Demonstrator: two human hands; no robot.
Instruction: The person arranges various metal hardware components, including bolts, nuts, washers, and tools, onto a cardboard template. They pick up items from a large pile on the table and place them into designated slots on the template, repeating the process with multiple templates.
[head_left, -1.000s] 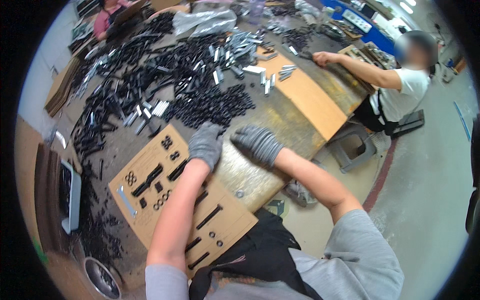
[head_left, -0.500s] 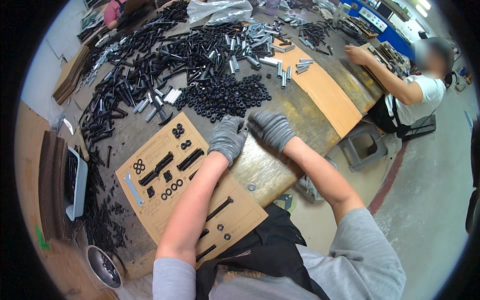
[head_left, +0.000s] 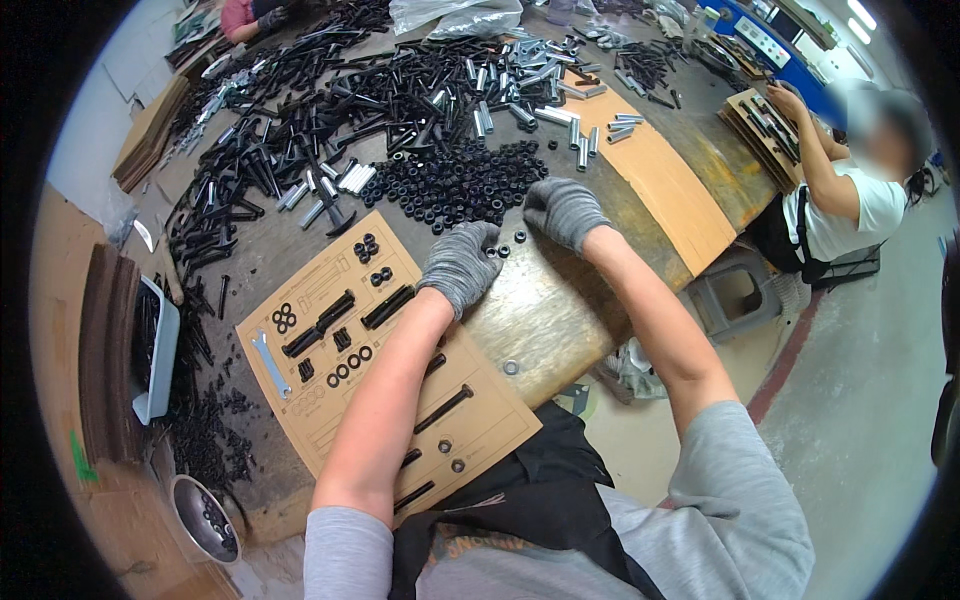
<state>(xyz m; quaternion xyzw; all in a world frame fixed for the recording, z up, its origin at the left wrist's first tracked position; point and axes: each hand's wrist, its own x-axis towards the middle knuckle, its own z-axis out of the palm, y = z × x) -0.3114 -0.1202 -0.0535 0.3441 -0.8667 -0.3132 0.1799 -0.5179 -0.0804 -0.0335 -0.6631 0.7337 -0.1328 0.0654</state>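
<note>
Both my hands wear grey knit gloves. My left hand point(head_left: 462, 266) rests on the metal table beside the cardboard sheet, its fingers curled around a black nut point(head_left: 491, 252) at the fingertips. Right by it lies another black nut point(head_left: 505, 251), and a third sits a little farther off. My right hand point(head_left: 566, 214) is at the right edge of the pile of black nuts point(head_left: 455, 182). Its fingers are bent inward and hide whatever they may hold. Under my left forearm, the printed cardboard sheet point(head_left: 330, 437) carries black bolts, nuts, rings and a small wrench point(head_left: 270, 365).
Heaps of black bolts point(head_left: 330, 110) and silver tubes point(head_left: 482, 118) cover the far table. A bare cardboard strip point(head_left: 665, 185) lies to the right. A blue-grey bin point(head_left: 160, 350) and metal bowl point(head_left: 205, 520) stand left. A co-worker point(head_left: 835, 185) handles loaded boards at right.
My right hand has drawn away from my left, toward the right. Loose nuts now show between them. The co-worker's hands have moved up to the loaded boards. The view has shifted slightly.
</note>
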